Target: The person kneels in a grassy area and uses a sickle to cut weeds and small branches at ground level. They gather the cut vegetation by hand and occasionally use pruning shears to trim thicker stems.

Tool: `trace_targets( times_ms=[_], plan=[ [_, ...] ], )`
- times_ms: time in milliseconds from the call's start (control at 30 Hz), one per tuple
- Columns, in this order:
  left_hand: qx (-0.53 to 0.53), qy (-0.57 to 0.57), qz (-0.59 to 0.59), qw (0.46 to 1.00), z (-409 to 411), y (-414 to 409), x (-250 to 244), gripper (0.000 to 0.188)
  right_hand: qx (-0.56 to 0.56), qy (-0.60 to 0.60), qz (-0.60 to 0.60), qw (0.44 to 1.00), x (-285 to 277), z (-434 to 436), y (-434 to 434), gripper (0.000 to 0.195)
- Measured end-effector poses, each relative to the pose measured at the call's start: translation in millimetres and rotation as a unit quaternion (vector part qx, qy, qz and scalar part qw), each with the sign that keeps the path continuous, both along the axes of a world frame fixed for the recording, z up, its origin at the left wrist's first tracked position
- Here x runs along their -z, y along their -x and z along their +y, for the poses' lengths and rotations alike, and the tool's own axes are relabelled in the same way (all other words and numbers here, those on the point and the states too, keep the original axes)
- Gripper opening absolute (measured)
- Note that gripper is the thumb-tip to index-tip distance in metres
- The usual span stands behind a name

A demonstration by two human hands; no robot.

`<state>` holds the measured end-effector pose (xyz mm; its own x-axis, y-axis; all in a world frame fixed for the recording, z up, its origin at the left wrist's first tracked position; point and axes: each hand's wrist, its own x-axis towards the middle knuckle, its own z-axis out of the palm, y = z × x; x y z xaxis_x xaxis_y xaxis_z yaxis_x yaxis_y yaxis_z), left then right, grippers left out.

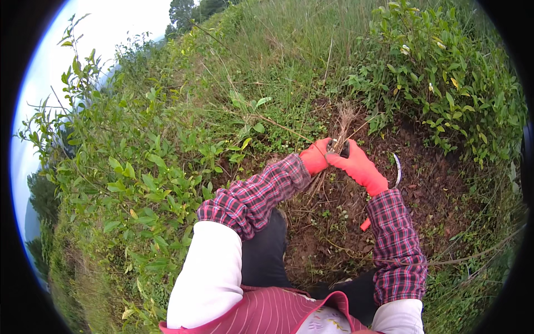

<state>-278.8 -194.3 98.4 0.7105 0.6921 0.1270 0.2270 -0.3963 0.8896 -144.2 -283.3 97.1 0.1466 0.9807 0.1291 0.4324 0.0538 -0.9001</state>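
Both my hands wear red work gloves with dark palms. My left hand (316, 158) and my right hand (358, 164) meet around a bundle of dry stalks (345, 121), its frayed end pointing away from me and more stems hanging below the gloves. A long thin brown stem (283, 128) runs from the hands towards the upper left. On the soil beside my right wrist lies a sickle, its curved pale blade (397, 170) showing; a red handle end (365, 224) shows by my right sleeve, and the middle is hidden behind the glove and forearm.
Leafy green bushes stand to the left (150, 183) and upper right (450, 87). Tall grass (292, 41) covers the slope ahead. Brown soil (434, 192) with small weeds lies below and right of the hands. A thin bent stem (463, 258) crosses at the lower right.
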Motion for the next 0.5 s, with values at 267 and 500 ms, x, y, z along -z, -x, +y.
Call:
trace_targets(
  times_ms=[267, 500],
  plan=[
    [-0.129, 0.137, -0.027, 0.982, 25, -6, 38, 0.049, -0.111, 0.02, 0.12, 0.986, -21, -4, 4, 0.08],
    [-0.119, -0.041, 0.1, 0.987, 5, 4, 10, 0.074, 0.005, -0.012, -0.054, 0.998, -2, 2, 24, 0.094]
  ],
)
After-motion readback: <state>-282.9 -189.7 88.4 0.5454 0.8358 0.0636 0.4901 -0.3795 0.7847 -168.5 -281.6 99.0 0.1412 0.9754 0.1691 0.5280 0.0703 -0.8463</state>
